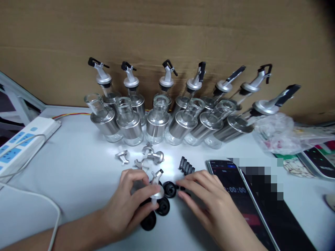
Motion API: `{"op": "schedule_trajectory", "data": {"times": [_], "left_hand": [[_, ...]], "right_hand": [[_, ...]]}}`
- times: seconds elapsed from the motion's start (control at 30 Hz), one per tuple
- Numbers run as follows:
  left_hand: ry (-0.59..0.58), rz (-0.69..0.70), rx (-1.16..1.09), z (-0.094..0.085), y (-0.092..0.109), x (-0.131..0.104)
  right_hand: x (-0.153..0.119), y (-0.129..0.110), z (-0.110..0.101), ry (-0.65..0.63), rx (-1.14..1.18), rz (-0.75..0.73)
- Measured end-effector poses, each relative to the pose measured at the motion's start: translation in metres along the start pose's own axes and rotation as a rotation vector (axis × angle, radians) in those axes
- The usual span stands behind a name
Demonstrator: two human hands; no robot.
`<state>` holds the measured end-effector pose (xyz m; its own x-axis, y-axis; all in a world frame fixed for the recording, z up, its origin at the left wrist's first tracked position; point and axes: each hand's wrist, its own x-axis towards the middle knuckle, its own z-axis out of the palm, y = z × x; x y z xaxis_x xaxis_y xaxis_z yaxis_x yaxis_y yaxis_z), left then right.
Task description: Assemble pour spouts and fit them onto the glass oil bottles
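Observation:
My left hand [125, 202] is closed on a silver bottle pourer [157, 191] with a black tip, tilted up between thumb and fingers. Black ring-shaped stoppers [162, 206] lie beneath and beside that hand. My right hand [206, 198] has its thumb and index finger apart at the right edge of another black stopper [169, 189]. Small black pieces [184, 188] show in the gap between those fingertips, partly covered by the hand. Behind the hands lie loose silver pourers [158, 157] and a row of black levers [186, 165].
Several glass bottles with metal sleeves [157, 122] stand in rows, the back ones topped with pourers. A phone [238, 195] lies at right, near a plastic bag [277, 134]. At left are a power strip [28, 134] and white cable [49, 200]. Cardboard [162, 35] backs the table.

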<state>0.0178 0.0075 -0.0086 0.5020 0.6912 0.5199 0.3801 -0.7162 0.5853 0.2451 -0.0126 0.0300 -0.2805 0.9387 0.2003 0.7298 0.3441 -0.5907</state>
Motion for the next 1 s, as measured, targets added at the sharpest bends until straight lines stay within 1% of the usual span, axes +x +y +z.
{"op": "schedule_trajectory", "data": {"times": [0.07,0.17,0.23,0.33,0.4,0.5,0.63,0.7,0.77,0.87,1.0], "left_hand": [[-0.022,0.026,0.013,-0.001,0.000,0.003],[-0.075,0.030,0.025,-0.003,0.001,0.006],[-0.081,0.014,0.028,-0.003,0.002,0.006],[-0.063,-0.015,0.029,-0.002,0.001,0.004],[-0.044,-0.024,0.002,-0.001,0.001,0.002],[-0.021,-0.050,-0.064,0.000,0.000,0.000],[-0.019,-0.067,-0.030,-0.002,0.000,0.004],[-0.017,-0.062,0.011,-0.003,0.000,0.007],[-0.012,-0.058,0.028,-0.004,0.001,0.008],[-0.015,-0.061,-0.019,-0.004,0.002,0.008],[-0.032,-0.068,-0.085,-0.003,0.001,0.003]], "right_hand": [[0.000,0.000,0.002,0.007,0.001,-0.027],[0.000,-0.002,0.005,-0.020,-0.055,-0.083],[0.000,-0.003,0.010,-0.040,-0.123,-0.118],[-0.002,-0.002,0.016,-0.052,-0.165,-0.116],[-0.003,-0.003,0.017,-0.055,-0.123,-0.095],[-0.006,-0.005,0.014,-0.016,-0.030,-0.085],[-0.009,-0.009,0.004,-0.007,0.101,-0.141],[-0.011,-0.010,0.000,-0.033,0.138,-0.182],[-0.014,-0.010,-0.002,-0.088,0.153,-0.215],[-0.016,-0.010,-0.003,-0.169,0.175,-0.234],[-0.016,-0.012,-0.003,-0.179,0.237,-0.231]]}}
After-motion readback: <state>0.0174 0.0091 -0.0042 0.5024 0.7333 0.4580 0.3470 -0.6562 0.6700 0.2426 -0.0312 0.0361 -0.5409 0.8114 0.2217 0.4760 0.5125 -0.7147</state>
